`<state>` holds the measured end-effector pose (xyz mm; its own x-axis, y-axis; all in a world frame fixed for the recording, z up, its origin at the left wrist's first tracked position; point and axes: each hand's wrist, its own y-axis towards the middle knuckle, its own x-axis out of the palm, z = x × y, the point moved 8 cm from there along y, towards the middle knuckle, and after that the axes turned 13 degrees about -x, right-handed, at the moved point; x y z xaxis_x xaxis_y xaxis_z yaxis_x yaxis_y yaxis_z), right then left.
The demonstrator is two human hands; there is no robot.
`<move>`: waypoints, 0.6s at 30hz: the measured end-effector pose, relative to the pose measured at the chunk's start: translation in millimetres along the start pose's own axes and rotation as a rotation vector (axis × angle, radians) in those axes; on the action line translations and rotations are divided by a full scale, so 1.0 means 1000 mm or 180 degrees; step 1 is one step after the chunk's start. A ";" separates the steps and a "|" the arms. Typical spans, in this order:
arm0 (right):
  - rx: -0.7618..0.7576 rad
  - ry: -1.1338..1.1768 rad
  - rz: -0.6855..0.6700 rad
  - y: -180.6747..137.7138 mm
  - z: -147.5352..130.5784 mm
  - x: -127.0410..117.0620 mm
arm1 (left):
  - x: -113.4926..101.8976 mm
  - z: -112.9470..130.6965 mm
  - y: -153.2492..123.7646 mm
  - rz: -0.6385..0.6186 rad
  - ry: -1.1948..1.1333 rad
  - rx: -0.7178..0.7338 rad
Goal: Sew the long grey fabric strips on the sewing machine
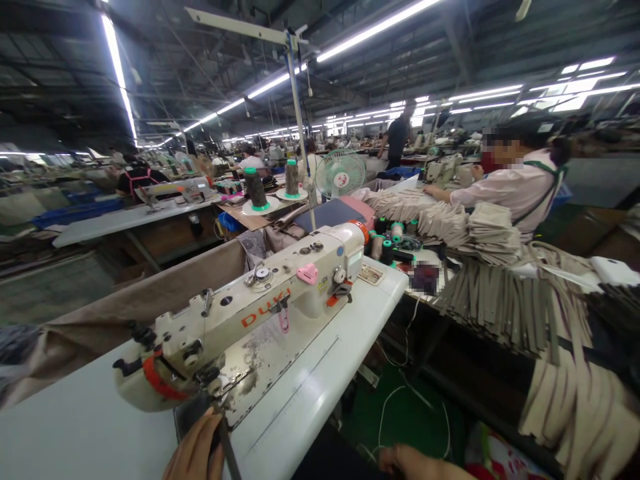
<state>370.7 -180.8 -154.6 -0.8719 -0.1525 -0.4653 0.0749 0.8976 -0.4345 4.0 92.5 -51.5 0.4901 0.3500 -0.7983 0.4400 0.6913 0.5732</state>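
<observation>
A white sewing machine [250, 313] marked DUKI stands on a white table [320, 373] in front of me. My left hand [196, 453] rests at the bottom edge, just under the needle end, fingers closed on a dark strip of material [227, 448] that lies on the machine bed. My right hand [407, 461] shows only partly at the bottom edge, below the table's near corner; its fingers are hidden.
Grey thread cones [256, 189] stand on a rack behind the machine, beside a small fan [341, 173]. To the right, a seated person [515, 183] works at a table piled with beige fabric strips [500, 293]. Brown cloth [150, 293] drapes along the table's left side.
</observation>
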 end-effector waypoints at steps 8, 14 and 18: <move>0.0223 -0.0127 0.0871 -0.026 0.002 0.000 | -0.019 0.033 0.016 -0.0064 -0.0279 0.0142; 0.0020 0.0017 0.1257 -0.040 -0.009 0.017 | -0.028 0.047 0.020 -0.0129 -0.0542 -0.0093; -0.0250 0.0200 0.1408 -0.037 -0.023 0.026 | -0.031 0.056 0.020 -0.0177 -0.0694 -0.0116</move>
<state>333.5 -208.0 -132.9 -0.7922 0.2761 -0.5442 0.4121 0.8998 -0.1433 39.6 60.5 -4.5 0.6187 0.1684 -0.7674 0.4454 0.7295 0.5191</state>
